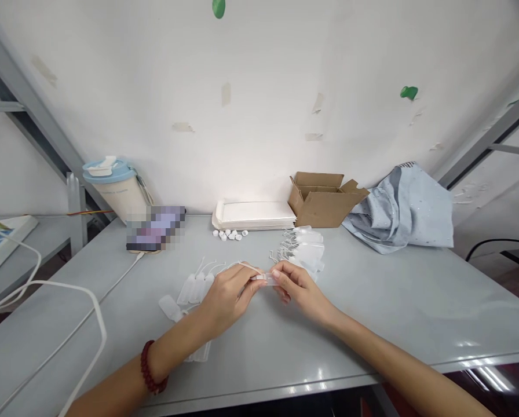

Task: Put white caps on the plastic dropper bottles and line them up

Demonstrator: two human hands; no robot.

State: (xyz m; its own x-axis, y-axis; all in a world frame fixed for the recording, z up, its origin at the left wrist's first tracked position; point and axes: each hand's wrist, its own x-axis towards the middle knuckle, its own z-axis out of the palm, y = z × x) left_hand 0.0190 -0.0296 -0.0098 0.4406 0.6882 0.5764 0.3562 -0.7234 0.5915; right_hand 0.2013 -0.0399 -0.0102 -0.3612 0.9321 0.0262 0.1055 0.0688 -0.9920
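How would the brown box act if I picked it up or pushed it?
The brown box might feel light, since its cardboard looks thin, though I can't see its bottom. Its raised flaps may bend. Flat sides mean it probably won't roll.

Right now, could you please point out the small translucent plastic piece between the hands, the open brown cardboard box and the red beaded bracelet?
Small translucent plastic piece [269, 280]: head view, exposed middle.
Open brown cardboard box [322, 209]: head view, front wall.
Red beaded bracelet [145, 366]: head view, outer beads.

Is a small translucent plastic tag [269, 280], whitish toward the left end; sits roughly level, pinched at both ends, around mid-scene.
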